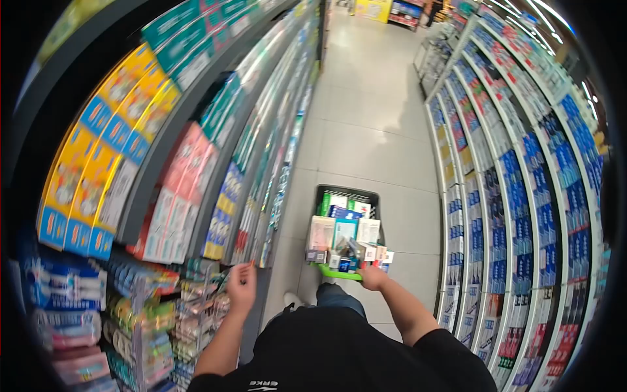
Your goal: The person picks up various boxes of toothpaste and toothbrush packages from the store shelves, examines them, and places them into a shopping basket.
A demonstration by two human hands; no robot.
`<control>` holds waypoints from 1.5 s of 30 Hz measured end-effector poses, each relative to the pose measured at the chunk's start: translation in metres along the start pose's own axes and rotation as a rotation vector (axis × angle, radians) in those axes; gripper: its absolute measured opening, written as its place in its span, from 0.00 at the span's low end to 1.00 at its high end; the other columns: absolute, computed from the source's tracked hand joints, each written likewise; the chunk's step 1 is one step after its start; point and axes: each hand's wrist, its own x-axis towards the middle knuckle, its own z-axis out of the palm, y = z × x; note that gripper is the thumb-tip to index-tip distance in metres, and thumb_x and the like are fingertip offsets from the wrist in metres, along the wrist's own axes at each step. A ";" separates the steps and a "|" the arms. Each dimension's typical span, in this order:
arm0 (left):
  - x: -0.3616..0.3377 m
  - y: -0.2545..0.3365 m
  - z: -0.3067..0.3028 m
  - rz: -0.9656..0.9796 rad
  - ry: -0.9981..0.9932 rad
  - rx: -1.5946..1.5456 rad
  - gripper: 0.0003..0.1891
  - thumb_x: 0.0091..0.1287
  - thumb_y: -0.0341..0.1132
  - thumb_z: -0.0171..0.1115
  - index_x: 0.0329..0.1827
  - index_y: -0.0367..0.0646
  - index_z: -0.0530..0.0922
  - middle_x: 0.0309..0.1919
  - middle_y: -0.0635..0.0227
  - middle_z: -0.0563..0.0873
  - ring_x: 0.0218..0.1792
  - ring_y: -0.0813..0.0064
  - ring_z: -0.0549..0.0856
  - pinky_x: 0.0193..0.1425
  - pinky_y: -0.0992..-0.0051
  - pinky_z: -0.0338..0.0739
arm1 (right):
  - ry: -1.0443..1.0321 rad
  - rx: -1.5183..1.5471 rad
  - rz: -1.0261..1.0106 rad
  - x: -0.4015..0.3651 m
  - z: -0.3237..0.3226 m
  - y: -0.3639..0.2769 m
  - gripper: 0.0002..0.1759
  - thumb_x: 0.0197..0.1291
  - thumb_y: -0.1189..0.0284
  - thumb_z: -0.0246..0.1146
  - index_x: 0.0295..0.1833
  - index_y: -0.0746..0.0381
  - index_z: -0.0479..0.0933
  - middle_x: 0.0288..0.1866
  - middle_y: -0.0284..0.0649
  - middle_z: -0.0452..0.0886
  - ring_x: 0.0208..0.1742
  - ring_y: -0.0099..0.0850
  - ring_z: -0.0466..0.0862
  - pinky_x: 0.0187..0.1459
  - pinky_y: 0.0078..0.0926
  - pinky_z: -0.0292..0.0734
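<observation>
My right hand [373, 279] is closed around the end of a bright green handle [339, 272]. The handle belongs to a black shopping basket [375, 202] in front of my legs. Several small boxes fill it, among them a teal-framed box [346, 230] and a pale box [322, 230]. My left hand [241, 282] is at the left shelf edge, its fingers curled. A small orange-red spot shows at its fingertips; whether it is held cannot be made out. Hanging packs [204, 287] are close beside that hand.
Left shelves carry yellow-and-blue boxes [98, 196], pink-and-white boxes [179, 202] and packaged toothbrushes [65, 287]. A long white shelf rack [467, 176] with mostly blue boxes lines the right side. Between them runs a tiled aisle [366, 124], with a yellow display [373, 9] at its far end.
</observation>
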 end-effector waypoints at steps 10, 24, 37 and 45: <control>0.013 0.026 -0.047 -0.042 0.759 0.097 0.22 0.80 0.35 0.59 0.72 0.39 0.65 0.58 0.59 0.74 0.52 0.69 0.76 0.54 0.67 0.78 | -0.008 0.059 -0.115 0.035 -0.053 0.019 0.18 0.67 0.59 0.62 0.59 0.51 0.81 0.44 0.51 0.88 0.47 0.52 0.88 0.49 0.52 0.83; 0.054 0.050 -0.065 -0.077 0.957 -0.006 0.39 0.75 0.39 0.67 0.82 0.37 0.55 0.79 0.53 0.65 0.78 0.59 0.66 0.81 0.60 0.61 | 0.161 -0.021 -0.120 0.070 -0.084 0.038 0.32 0.63 0.37 0.64 0.45 0.58 0.81 0.34 0.54 0.87 0.39 0.54 0.88 0.42 0.54 0.82; 0.086 0.083 -0.112 0.063 0.703 -0.098 0.50 0.65 0.27 0.74 0.84 0.36 0.48 0.77 0.49 0.66 0.78 0.59 0.68 0.82 0.60 0.61 | 0.232 0.025 -0.187 0.068 -0.085 0.042 0.28 0.64 0.43 0.68 0.42 0.60 0.81 0.31 0.57 0.85 0.36 0.58 0.87 0.38 0.54 0.81; 0.099 0.096 -0.127 -0.034 0.690 -0.245 0.50 0.63 0.24 0.76 0.83 0.38 0.50 0.73 0.55 0.73 0.71 0.65 0.77 0.75 0.66 0.72 | 0.204 0.027 -0.162 0.068 -0.088 0.044 0.29 0.64 0.43 0.67 0.48 0.60 0.83 0.34 0.57 0.86 0.40 0.58 0.87 0.41 0.54 0.81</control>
